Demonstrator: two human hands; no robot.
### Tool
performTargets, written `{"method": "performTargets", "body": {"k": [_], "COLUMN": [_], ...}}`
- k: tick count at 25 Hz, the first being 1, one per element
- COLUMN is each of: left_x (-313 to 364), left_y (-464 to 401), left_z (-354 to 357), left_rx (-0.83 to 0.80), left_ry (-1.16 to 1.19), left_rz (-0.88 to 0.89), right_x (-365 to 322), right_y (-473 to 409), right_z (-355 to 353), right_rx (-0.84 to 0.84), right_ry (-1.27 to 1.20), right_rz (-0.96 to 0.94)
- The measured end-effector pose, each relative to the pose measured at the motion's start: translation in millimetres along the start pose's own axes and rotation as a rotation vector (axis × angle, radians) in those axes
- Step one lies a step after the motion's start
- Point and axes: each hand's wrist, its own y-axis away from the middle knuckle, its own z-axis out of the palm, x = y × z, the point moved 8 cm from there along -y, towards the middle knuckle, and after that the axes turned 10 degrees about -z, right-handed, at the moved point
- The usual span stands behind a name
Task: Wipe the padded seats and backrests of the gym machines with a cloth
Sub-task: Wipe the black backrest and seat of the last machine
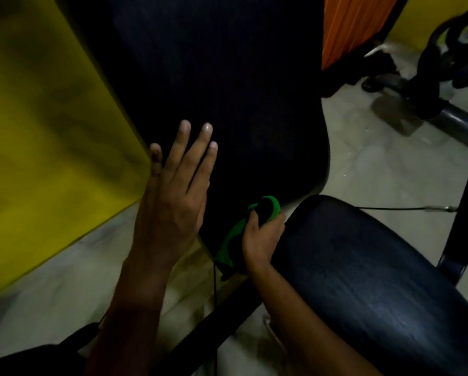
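The backrest (227,90) is under our flat left hand (173,202) while our right hand (262,240) squeezes the green cloth (235,237) low down, so the seat (363,280) looks still left to wipe.

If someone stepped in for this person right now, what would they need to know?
Left hand: open, fingers straight, flat against the lower backrest.
Right hand: grips a green and black cloth at the gap between backrest and seat.
Done: cannot tell which padding is wiped; the seat shows a faint sheen, but the picture is dim and blurred.
Left: likely the backrest's bottom edge, then the seat, then other machines.
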Motion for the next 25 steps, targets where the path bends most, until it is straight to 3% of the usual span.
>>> {"method": "performTargets", "body": {"k": [4,8,16,21,25], "left_x": [20.7,42.9,44.5,33.6,38.8], "left_y": [-22.0,-83.7,-251.2,-281.7,-281.3], "left_z": [-0.6,-19.8,-84.2,-90.0,-72.8], "left_rx": [-0.056,-0.042,0.077,0.118,0.113], "left_ry": [0.030,0.078,0.001,-0.174,-0.293], "left_rz": [-0.127,-0.263,-0.090,-0.016,-0.019], "right_x": [-78.5,-194.7,-387.0,-402.8,-329.1], "right_y": [-22.5,-72.0,-149.3,-175.4,-202.6], "right_z": [-14.8,-38.6,-53.4,-7.6,-9.4], "right_rx": [-0.049,-0.085,-0.087,-0.515,-0.593], "right_ry": [-0.066,-0.056,-0.091,-0.257,-0.132], "right_rz": [-0.273,-0.407,-0.791,-0.672,-0.433]}}
